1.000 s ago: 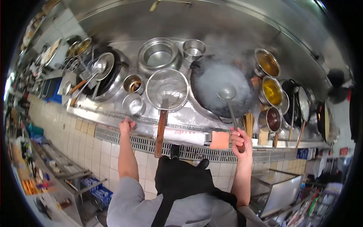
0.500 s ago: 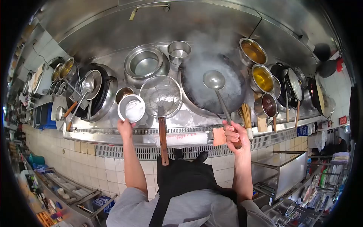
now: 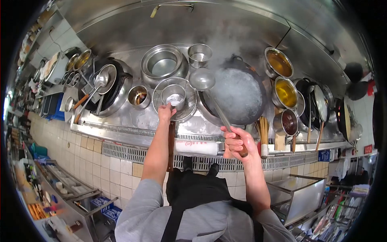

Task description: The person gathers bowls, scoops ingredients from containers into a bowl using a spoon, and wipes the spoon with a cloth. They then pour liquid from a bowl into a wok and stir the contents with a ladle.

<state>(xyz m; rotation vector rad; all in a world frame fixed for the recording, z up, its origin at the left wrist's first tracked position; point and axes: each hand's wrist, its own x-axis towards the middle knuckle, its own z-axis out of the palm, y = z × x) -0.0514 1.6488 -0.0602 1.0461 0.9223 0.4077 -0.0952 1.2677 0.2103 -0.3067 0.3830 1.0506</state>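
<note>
The left hand (image 3: 165,112), fingers curled at its near side, has brought the small pot (image 3: 172,90) over the strainer (image 3: 191,98); the right hand (image 3: 240,144), closed round its handle, has swung the ladle (image 3: 202,79) to the strainer's right, leaving both vessels close together.

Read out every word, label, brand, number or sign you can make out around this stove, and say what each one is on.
I can't read any text with confidence.
White cloth at the stove's front edge: red markings, too blurred to read.
Blue boxes at lower left: pale print, too small to read.
Small red plate at far right: any text is too small to read.
</note>
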